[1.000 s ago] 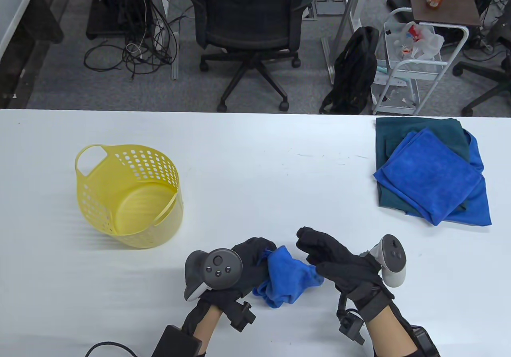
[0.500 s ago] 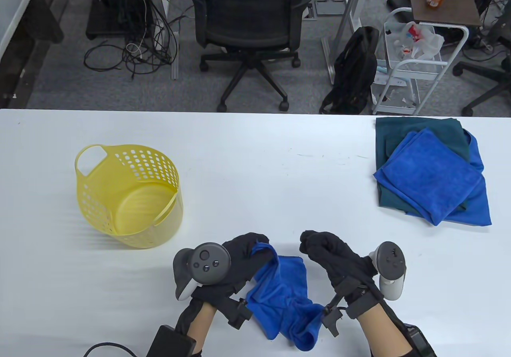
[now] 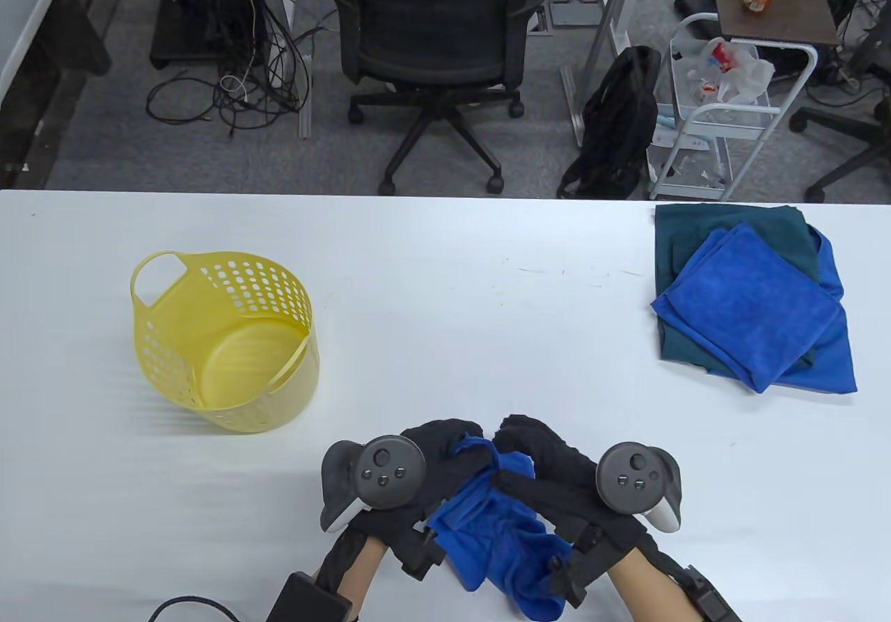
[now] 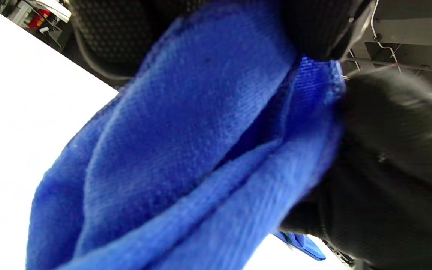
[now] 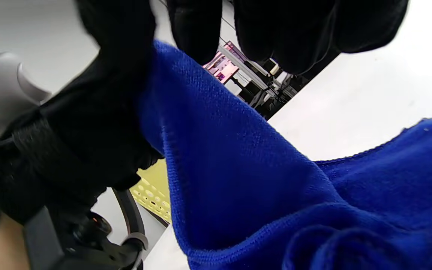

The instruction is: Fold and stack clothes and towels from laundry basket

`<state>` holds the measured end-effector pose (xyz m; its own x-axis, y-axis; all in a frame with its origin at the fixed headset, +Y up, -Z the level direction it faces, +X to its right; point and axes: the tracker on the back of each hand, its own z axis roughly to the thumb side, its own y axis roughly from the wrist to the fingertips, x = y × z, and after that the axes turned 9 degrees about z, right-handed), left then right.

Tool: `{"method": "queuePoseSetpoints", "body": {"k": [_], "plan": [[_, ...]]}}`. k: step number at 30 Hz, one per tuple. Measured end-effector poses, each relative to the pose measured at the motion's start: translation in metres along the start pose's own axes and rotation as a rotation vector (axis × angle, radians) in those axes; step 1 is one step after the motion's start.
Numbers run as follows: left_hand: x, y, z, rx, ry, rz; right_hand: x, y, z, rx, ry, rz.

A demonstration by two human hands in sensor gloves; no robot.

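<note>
Your left hand (image 3: 431,462) and right hand (image 3: 550,483) both pinch the blue cloth (image 3: 501,538), right of the yellow basket (image 3: 223,344). It hangs lengthwise toward you, bunched. Its lower end is cut off.

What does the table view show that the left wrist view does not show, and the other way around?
Only the table view shows the round yellow plastic laundry basket, with nothing in it, and the pile of folded blue and dark green towels at the table's far right. Only the left wrist view shows, close up, the woven texture and stitched hem of the crumpled blue cloth. Both show the white table, that cloth, and the left hand and right hand in black gloves gripping its top edge close together.
</note>
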<state>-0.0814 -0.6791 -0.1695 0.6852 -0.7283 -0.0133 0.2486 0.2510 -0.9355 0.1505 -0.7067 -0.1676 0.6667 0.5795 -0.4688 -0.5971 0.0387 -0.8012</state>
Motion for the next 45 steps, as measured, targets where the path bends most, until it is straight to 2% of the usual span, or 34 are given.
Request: {"method": "queuePoseSetpoints", "body": {"k": [3,8,12,13,14,16,17,19,21,22,24,26,28,29,31,34,35,37,41,43,45], "plan": [[-0.001,0.001,0.000,0.019,0.020,-0.016,0.004,-0.001,0.000,0.031,0.071,-0.048],[-0.008,0.002,-0.003,0.027,0.126,0.001,0.026,-0.006,-0.006,0.021,0.161,-0.111],[-0.017,0.000,-0.003,0.017,0.210,0.089,0.042,-0.012,-0.007,0.027,0.195,-0.181],[-0.023,-0.001,-0.005,-0.008,0.244,0.144,0.049,-0.015,-0.008,0.028,0.225,-0.223],[-0.029,-0.002,-0.007,-0.031,0.303,0.208,0.056,-0.018,-0.009,0.024,0.253,-0.276],[-0.038,-0.005,-0.010,-0.075,0.533,0.300,0.072,-0.026,-0.013,0.007,0.277,-0.371],[-0.041,-0.005,-0.008,-0.093,0.739,0.336,0.084,-0.033,-0.017,-0.015,0.267,-0.429],[-0.041,-0.004,-0.004,-0.177,1.066,0.317,0.103,-0.046,-0.023,-0.072,0.214,-0.556],[-0.038,-0.004,-0.001,-0.210,1.223,0.310,0.120,-0.059,-0.029,-0.132,0.165,-0.655],[-0.037,-0.004,-0.001,-0.212,1.237,0.332,0.127,-0.066,-0.032,-0.169,0.142,-0.687],[-0.036,-0.001,-0.004,-0.250,1.263,0.299,0.141,-0.079,-0.038,-0.257,0.072,-0.759],[-0.035,0.000,-0.009,-0.283,1.301,0.290,0.151,-0.090,-0.042,-0.366,-0.088,-0.822],[-0.034,0.001,-0.011,-0.297,1.322,0.294,0.155,-0.097,-0.046,-0.456,-0.242,-0.835],[-0.034,0.001,-0.011,-0.295,1.320,0.291,0.155,-0.097,-0.047,-0.448,-0.246,-0.831],[-0.032,0.002,-0.010,-0.261,1.245,0.231,0.152,-0.094,-0.048,-0.347,-0.127,-0.769],[-0.029,0.005,-0.008,-0.216,1.029,-0.001,0.142,-0.081,-0.044,-0.153,0.109,-0.617],[-0.028,0.005,-0.007,-0.201,0.939,-0.105,0.139,-0.074,-0.040,-0.083,0.146,-0.521],[-0.029,0.005,-0.004,-0.177,0.814,-0.189,0.131,-0.064,-0.031,-0.007,0.172,-0.352],[-0.032,-0.002,0.017,0.016,0.592,-0.148,0.100,-0.040,-0.004,0.083,0.073,0.017],[-0.035,-0.005,0.027,0.109,0.473,-0.096,0.084,-0.030,0.007,0.118,-0.001,0.123],[-0.037,-0.008,0.035,0.166,0.365,-0.131,0.069,-0.023,0.018,0.142,-0.067,0.181]]}}
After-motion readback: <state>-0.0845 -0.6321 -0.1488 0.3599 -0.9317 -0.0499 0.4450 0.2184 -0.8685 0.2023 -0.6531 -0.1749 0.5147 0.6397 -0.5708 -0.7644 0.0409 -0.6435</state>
